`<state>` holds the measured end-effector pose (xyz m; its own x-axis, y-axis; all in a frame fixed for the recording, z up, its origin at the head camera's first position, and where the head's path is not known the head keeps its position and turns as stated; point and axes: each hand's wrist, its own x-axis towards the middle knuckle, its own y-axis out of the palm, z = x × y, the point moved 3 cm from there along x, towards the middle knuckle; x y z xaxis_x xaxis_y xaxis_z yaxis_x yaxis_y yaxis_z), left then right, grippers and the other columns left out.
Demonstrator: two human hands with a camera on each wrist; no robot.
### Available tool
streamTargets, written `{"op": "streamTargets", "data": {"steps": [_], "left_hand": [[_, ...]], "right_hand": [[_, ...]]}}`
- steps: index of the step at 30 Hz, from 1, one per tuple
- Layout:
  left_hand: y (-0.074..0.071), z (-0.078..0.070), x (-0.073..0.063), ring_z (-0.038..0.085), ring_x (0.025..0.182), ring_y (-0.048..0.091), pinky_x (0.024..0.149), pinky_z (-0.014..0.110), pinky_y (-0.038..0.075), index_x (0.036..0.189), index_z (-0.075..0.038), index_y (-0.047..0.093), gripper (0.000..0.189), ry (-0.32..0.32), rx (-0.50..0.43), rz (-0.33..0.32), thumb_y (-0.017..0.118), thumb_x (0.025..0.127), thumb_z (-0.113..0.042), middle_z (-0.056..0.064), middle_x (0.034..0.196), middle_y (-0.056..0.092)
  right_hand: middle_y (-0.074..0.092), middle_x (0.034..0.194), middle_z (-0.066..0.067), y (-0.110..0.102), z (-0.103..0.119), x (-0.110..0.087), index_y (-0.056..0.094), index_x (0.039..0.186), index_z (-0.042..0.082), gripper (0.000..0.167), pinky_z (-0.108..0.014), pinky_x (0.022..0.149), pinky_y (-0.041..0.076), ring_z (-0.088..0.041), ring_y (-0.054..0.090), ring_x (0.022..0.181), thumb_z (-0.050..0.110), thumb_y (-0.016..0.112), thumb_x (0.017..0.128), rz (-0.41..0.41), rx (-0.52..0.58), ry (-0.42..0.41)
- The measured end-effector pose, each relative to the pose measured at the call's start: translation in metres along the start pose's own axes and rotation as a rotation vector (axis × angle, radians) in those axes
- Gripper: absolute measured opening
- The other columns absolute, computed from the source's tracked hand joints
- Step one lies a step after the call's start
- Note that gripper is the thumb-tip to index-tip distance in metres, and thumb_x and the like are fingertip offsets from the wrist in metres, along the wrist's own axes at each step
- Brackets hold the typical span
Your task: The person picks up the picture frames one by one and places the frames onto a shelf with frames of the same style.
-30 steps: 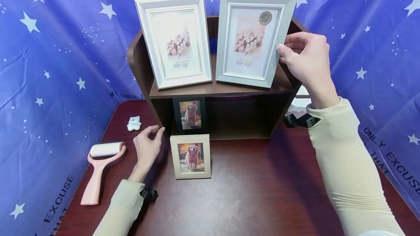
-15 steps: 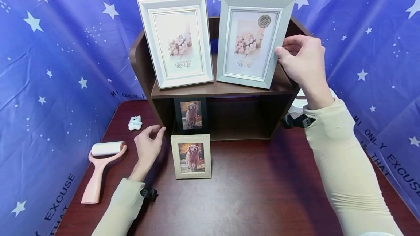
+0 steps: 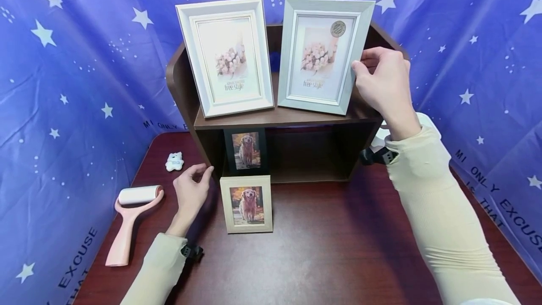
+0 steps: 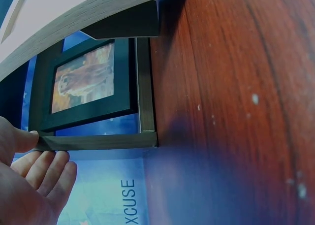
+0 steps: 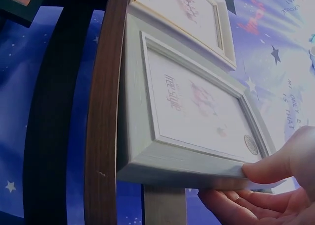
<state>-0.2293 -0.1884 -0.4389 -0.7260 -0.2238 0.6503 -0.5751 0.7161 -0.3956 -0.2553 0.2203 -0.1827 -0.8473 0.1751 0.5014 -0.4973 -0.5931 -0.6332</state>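
My right hand [image 3: 383, 84] pinches the right edge of a pale grey-green photo frame [image 3: 285, 60], thumb in front and fingers behind. That frame stands on the upper board of a dark brown shelf [image 3: 271, 119]; a white photo frame [image 3: 192, 60] stands upright to its left. With thumb and fingers on either side, my left hand [image 4: 37, 180] holds the front edge of the shelf's left side panel [image 4: 98, 143]. In the lower compartment a black photo frame [image 3: 245, 172] shows a dog. A cream photo frame [image 3: 250, 228] with a similar picture stands on the table before it.
A pink-handled lint roller [image 3: 122, 239] lies on the dark red table [image 3: 322, 258] at the left. Behind it is a small white bear figure [image 3: 174, 161]. A white object [image 3: 428, 124] shows partly behind my right wrist. Blue star-patterned curtain [image 3: 93, 88] surrounds the table.
My right hand has moved left, and the right side of the grey-green frame has shifted left with it. My left hand has stayed at the side panel.
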Motion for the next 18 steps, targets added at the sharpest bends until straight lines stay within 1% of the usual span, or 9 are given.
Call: {"op": "streamTargets", "data": {"steps": [2, 4, 6, 13, 18], "left_hand": [[0.0001, 0.0002, -0.0004, 0.014, 0.067, 0.064, 0.057, 0.035, 0.046, 0.089, -0.003, 0.074, 0.018, 0.005, 0.000, -0.001, 0.076, 0.082, -0.019, 0.005, 0.077, 0.071], [0.0001, 0.0005, -0.0007, 0.015, 0.066, 0.064, 0.057, 0.036, 0.045, 0.088, -0.003, 0.074, 0.018, 0.007, 0.001, -0.003, 0.076, 0.082, -0.020, 0.005, 0.077, 0.071], [0.0001, 0.0005, -0.0007, 0.015, 0.067, 0.064, 0.058, 0.036, 0.046, 0.088, -0.003, 0.074, 0.018, 0.007, 0.002, -0.004, 0.076, 0.082, -0.020, 0.006, 0.077, 0.071], [-0.0003, -0.0006, -0.0013, 0.018, 0.067, 0.064, 0.058, 0.036, 0.045, 0.088, -0.002, 0.074, 0.017, 0.009, 0.001, -0.003, 0.076, 0.082, -0.018, 0.007, 0.077, 0.071], [-0.0009, -0.0020, -0.0005, 0.017, 0.068, 0.065, 0.059, 0.035, 0.044, 0.088, -0.002, 0.074, 0.017, 0.009, -0.001, 0.001, 0.076, 0.082, -0.018, 0.006, 0.077, 0.071]], "right_hand": [[0.070, 0.100, -0.012, 0.0007, 0.0007, -0.0002, 0.068, 0.112, 0.003, 0.032, -0.033, 0.096, 0.027, -0.011, 0.061, 0.084, 0.023, 0.053, 0.092, 0.003, -0.011, -0.011], [0.070, 0.100, -0.013, 0.0013, 0.0009, -0.0001, 0.068, 0.112, 0.002, 0.032, -0.034, 0.096, 0.026, -0.017, 0.063, 0.090, 0.022, 0.053, 0.092, 0.003, -0.019, -0.016], [0.070, 0.099, -0.013, 0.0017, 0.0013, 0.0003, 0.068, 0.112, 0.002, 0.032, -0.035, 0.095, 0.026, -0.021, 0.063, 0.092, 0.022, 0.052, 0.093, 0.004, -0.020, -0.020], [0.070, 0.100, -0.014, 0.0032, 0.0019, 0.0010, 0.067, 0.114, 0.000, 0.033, -0.036, 0.095, 0.026, -0.023, 0.062, 0.095, 0.021, 0.050, 0.093, 0.022, -0.020, -0.016], [0.070, 0.101, -0.015, 0.0026, 0.0032, 0.0018, 0.067, 0.114, 0.000, 0.034, -0.036, 0.096, 0.025, -0.024, 0.062, 0.098, 0.021, 0.050, 0.094, 0.033, -0.026, -0.013]]}}
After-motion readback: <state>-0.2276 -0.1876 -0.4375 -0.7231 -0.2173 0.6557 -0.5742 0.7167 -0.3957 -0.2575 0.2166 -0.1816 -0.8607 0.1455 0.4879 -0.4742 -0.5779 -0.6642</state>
